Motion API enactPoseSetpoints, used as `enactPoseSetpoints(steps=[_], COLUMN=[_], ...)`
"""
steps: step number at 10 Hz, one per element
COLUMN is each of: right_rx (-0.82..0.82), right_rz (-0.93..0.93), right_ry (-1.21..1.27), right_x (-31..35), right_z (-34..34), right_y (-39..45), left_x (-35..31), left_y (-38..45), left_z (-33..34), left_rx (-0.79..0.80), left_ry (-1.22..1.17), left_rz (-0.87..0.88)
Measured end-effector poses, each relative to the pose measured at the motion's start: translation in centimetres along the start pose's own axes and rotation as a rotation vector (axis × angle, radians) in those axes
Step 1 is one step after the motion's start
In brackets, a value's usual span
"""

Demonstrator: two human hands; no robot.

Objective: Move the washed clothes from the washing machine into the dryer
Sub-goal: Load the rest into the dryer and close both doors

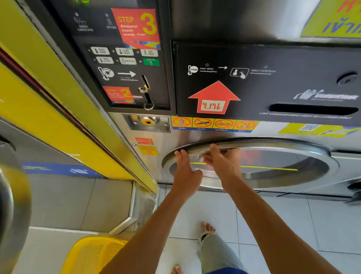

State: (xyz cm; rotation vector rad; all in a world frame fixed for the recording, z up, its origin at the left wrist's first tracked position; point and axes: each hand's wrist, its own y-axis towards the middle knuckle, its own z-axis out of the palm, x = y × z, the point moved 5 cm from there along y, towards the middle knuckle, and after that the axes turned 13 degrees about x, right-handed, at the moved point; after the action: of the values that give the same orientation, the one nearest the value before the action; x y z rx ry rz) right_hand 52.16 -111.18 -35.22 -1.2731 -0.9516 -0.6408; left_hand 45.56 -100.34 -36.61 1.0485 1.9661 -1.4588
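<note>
Near the end, by the look of it: both hands, left hand (184, 170) and right hand (220, 162), fingers straight, pressing the dryer door (266, 149) closed (no clothes visible; yellow basket (88, 262) empty).

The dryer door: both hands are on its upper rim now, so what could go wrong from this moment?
1. The left hand and right hand rest on the metal rim of the dryer door; fingers might get pinched at its edge.
2. The yellow basket sits on the floor close to the bare feet; stepping back could mean a trip.
3. No clothes are visible, so whether the load is inside cannot be told.
</note>
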Motion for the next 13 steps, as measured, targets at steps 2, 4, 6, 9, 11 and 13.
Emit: enactPoseSetpoints(steps=[2, 4, 6, 9, 11, 13], right_rx=[0.064, 0.226, 0.297, 0.471, 0.586, 0.685], right_rz=[0.092, 0.171, 0.021, -0.192, -0.319, -0.469], right_ry=[0.027, -0.615, -0.967, -1.169, -1.268, -1.347], right_x=[0.0, -1.3, -1.7, -3.9, -3.7, -4.9], right_z=[-0.2, -1.4, 0.6, 4.9, 6.6, 7.8], right_y=[0.0, -2.6, -10.5, -18.1, -22.3, -28.3], left_x=[-1.8, -0.3, 4.6, 7.9, 8.9, 11.0], left_y=[-3.2, -8.5, -13.5, -21.4, -27.1, -35.4], left_z=[-2.4, -2.7, -2.0, -3.2, -3.5, -2.3], left_rx=[0.1, 0.038, 0.022, -0.129, -0.188, -0.231], left_ry=[0.127, 0.148, 0.197, 0.195, 0.131, 0.295], left_rz=[-0.104, -0.041, -0.07, -0.033, -0.008, -0.04])
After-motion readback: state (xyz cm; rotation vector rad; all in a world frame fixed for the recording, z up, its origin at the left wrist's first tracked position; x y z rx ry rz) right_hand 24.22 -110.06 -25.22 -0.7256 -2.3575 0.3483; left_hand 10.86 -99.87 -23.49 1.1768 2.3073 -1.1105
